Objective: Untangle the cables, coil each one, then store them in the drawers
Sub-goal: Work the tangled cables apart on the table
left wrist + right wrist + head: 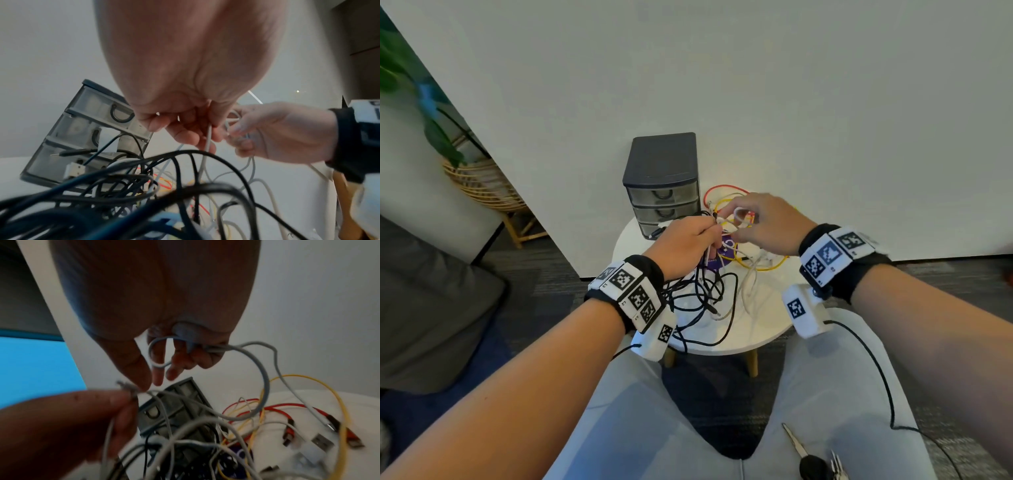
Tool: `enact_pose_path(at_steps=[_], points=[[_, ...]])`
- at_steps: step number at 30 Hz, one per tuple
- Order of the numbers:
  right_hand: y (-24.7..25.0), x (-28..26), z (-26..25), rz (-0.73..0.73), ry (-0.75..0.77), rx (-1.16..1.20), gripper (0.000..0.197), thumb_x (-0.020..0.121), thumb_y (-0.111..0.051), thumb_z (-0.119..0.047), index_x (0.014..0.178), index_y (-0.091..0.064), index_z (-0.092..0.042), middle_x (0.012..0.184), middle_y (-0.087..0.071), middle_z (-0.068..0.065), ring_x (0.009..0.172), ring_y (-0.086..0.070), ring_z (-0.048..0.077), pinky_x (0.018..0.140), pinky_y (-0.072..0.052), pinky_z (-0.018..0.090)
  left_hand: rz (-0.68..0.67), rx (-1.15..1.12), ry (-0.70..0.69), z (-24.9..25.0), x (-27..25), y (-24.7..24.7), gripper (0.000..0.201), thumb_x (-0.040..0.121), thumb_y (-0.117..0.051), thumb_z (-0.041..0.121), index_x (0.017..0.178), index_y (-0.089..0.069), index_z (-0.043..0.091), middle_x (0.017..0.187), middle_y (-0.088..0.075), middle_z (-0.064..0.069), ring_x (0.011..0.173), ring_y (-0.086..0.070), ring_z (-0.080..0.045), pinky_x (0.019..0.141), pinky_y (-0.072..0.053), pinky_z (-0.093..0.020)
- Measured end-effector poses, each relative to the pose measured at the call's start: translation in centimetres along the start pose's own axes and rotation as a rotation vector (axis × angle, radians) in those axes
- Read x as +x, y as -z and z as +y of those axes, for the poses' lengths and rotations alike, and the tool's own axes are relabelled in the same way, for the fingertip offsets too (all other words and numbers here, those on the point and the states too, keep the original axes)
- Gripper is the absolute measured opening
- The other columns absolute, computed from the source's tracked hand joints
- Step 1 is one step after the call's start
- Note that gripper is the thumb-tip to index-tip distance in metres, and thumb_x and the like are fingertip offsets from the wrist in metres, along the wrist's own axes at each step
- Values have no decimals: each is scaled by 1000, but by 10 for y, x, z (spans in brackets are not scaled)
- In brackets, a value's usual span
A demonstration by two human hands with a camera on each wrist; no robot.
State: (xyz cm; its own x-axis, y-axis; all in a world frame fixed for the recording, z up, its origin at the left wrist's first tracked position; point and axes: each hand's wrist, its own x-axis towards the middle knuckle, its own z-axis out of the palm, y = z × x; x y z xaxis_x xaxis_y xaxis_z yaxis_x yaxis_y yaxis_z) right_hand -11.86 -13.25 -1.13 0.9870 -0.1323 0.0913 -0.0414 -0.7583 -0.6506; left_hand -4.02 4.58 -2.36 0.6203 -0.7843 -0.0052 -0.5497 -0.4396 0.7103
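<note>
A white cable is pinched in the left hand and looped through the curled right hand, above the round white surface. The drawer unit is set at the far edge against the wall, its lowest drawer hidden by the hands. Tangled black cables reach the near edge.

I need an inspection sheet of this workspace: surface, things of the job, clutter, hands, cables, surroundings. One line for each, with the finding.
Surface: small round white table, against a white wall.
Job's things: dark drawer unit with three drawers, all closed, at the back of the table; tangled cables in front of and beside it.
Clutter: purple disc under the cables; keys on the person's lap.
Hands: left hand grips a white cable; right hand holds a loop of white cable.
Cables: black cables nearest the person, red cable and yellow cable further back, none coiled.
Surroundings: plant in a woven basket, grey carpet.
</note>
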Motion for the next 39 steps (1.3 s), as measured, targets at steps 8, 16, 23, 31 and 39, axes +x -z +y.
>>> enact_pose_path(at_steps=[8, 16, 23, 31, 39], points=[[0, 8, -4, 20, 118, -183, 10, 95, -66, -21, 97, -70, -11, 95, -60, -3, 82, -51, 9, 67, -30, 18, 18, -18, -27, -3, 0, 0, 35, 109, -39, 26, 89, -64, 14, 80, -67, -2, 77, -62, -13, 76, -47, -27], [6, 16, -11, 26, 138, -292, 11, 94, -69, -25, 95, -72, -15, 92, -69, 0, 82, -60, 18, 73, -47, 24, 40, -51, -42, -7, 4, 1, 26, 108, -41, 26, 96, -62, 17, 89, -72, 4, 87, -67, -11, 85, -52, -30], [16, 16, -33, 301, 205, -240, 15, 97, -61, -26, 91, -72, -16, 87, -68, 0, 80, -60, 21, 74, -53, 42, -39, 108, -37, -21, 4, 2, 5, 99, -63, 25, 96, -64, 22, 96, -68, 5, 91, -63, -13, 79, -47, -25], [48, 14, -67, 653, 300, -32, 11, 95, -63, -21, 94, -73, -15, 90, -70, -4, 83, -60, 7, 74, -44, 15, -63, 149, 6, -29, 7, 0, 21, 102, -57, 36, 92, -65, 20, 92, -67, 1, 86, -62, -16, 76, -46, -26], [72, 10, -87, 859, 280, 253, 10, 94, -64, -22, 96, -73, -17, 84, -66, -16, 78, -59, -1, 70, -47, 19, -52, 139, 11, -29, 9, 0, 21, 101, -58, 37, 93, -66, 19, 90, -67, 1, 85, -63, -18, 82, -53, -36]])
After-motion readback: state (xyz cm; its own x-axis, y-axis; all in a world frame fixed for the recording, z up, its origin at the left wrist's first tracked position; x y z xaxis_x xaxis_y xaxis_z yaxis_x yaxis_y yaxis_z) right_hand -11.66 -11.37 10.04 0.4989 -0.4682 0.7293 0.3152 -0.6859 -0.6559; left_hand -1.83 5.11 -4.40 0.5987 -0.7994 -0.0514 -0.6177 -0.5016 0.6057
